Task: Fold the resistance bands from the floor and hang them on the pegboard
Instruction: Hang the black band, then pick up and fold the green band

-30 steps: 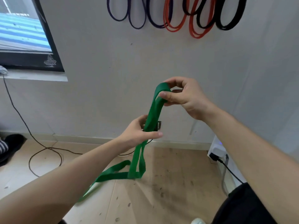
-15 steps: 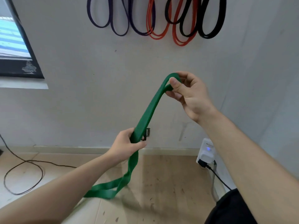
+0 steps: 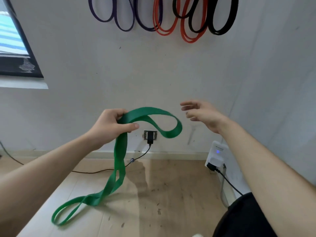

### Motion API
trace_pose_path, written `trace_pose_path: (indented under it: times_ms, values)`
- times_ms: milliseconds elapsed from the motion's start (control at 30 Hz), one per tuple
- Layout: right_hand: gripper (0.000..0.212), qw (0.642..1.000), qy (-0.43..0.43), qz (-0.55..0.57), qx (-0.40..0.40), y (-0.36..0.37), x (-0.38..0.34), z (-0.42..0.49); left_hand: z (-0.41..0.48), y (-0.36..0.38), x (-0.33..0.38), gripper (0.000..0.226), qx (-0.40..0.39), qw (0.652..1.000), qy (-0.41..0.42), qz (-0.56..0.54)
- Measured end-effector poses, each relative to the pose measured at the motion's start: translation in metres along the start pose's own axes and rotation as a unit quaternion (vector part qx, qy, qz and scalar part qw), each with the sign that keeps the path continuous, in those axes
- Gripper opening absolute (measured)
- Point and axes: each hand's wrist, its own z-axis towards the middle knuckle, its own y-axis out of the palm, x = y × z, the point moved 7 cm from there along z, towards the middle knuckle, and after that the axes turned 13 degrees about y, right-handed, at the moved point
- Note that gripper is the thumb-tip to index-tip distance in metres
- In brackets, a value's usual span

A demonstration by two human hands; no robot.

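Observation:
My left hand (image 3: pixel 109 127) grips a wide green resistance band (image 3: pixel 120 161) near its upper part. Above the grip the band curls to the right in a free loop; below, it hangs down and its lower loop trails on the wooden floor at the left. My right hand (image 3: pixel 203 115) is open, fingers spread, just right of the free loop and not touching it. High on the wall hang purple bands (image 3: pixel 126 19), red bands (image 3: pixel 185 26) and black bands (image 3: pixel 220 23); their hooks are cut off by the top edge.
A wall socket with a black plug (image 3: pixel 150 136) sits low on the wall, its cable running left along the floor. A white plugged-in device (image 3: pixel 217 154) stands at the right wall. A dark-framed window (image 3: pixel 18 53) is at the left.
My right hand has let go of the band's top end and opened. The freed loop has dropped and curled right. My left hand keeps its grip and has risen.

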Motion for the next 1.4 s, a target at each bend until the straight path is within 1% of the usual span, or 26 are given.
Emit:
trace_pose_path:
  times_ms: [67, 133, 200, 267, 300, 333, 400, 467, 633, 733, 800, 1000, 1100, 1233, 1300, 1367, 1400]
  values:
    - [0.044, 0.998, -0.054, -0.027, -0.009, 0.019, -0.016, -0.008, 0.004, 0.002, 0.006, 0.018, -0.02, 1.0, 0.009, 0.007]
    - [0.05, 0.991, -0.112, -0.065, -0.043, 0.044, -0.034, -0.02, 0.006, 0.006, 0.011, 0.016, -0.039, 0.999, 0.018, 0.018]
    - [0.065, 0.978, -0.152, -0.117, -0.082, 0.074, -0.046, -0.032, 0.006, 0.007, 0.014, 0.018, -0.04, 0.999, 0.028, 0.022]
    - [0.073, 0.967, -0.176, -0.148, -0.11, 0.103, -0.053, -0.041, 0.004, 0.004, 0.016, 0.019, -0.032, 0.999, 0.038, 0.014]
    - [0.072, 0.964, -0.185, -0.152, -0.115, 0.114, -0.055, -0.044, 0.002, 0.002, 0.017, 0.019, -0.029, 0.999, 0.038, 0.003]
    - [0.066, 0.963, -0.192, -0.145, -0.118, 0.122, -0.056, -0.045, 0.001, 0.0, 0.016, 0.019, -0.028, 0.999, 0.033, -0.01]
    - [0.046, 0.965, -0.203, -0.108, -0.127, 0.13, -0.06, -0.048, -0.001, -0.004, 0.015, 0.019, -0.027, 0.999, 0.03, -0.021]
    - [0.036, 0.966, -0.202, -0.089, -0.137, 0.132, -0.061, -0.049, -0.004, -0.007, 0.012, 0.021, -0.032, 0.999, 0.031, -0.012]
    - [0.03, 0.967, -0.181, -0.068, -0.167, 0.133, -0.061, -0.049, -0.017, -0.007, -0.005, 0.021, -0.063, 0.998, 0.014, 0.003]
    - [0.025, 0.966, -0.195, -0.065, -0.156, 0.134, -0.065, -0.052, -0.022, -0.001, -0.016, 0.03, -0.062, 0.998, -0.002, -0.02]
    - [0.023, 0.967, -0.203, -0.054, -0.145, 0.133, -0.068, -0.053, -0.024, 0.004, -0.021, 0.031, -0.07, 0.997, -0.013, -0.017]
    - [0.025, 0.965, -0.232, 0.016, -0.121, 0.113, -0.077, -0.059, -0.027, 0.009, -0.033, 0.03, -0.074, 0.997, -0.038, 0.01]
    - [0.025, 0.964, -0.236, 0.052, -0.111, 0.104, -0.08, -0.06, -0.029, 0.015, -0.042, 0.034, -0.087, 0.994, -0.054, 0.034]
    - [0.016, 0.961, -0.212, 0.136, -0.111, 0.094, -0.08, -0.053, -0.032, 0.026, -0.053, 0.041, -0.114, 0.989, -0.079, 0.049]
    - [0.017, 0.96, -0.208, 0.156, -0.105, 0.09, -0.079, -0.05, -0.03, 0.03, -0.052, 0.044, -0.098, 0.991, -0.085, 0.038]
    - [0.018, 0.958, -0.204, 0.174, -0.099, 0.086, -0.078, -0.047, -0.026, 0.031, -0.049, 0.054, -0.069, 0.993, -0.088, 0.033]
    - [0.017, 0.957, -0.201, 0.185, -0.093, 0.083, -0.078, -0.046, -0.023, 0.031, -0.046, 0.053, -0.055, 0.994, -0.083, 0.034]
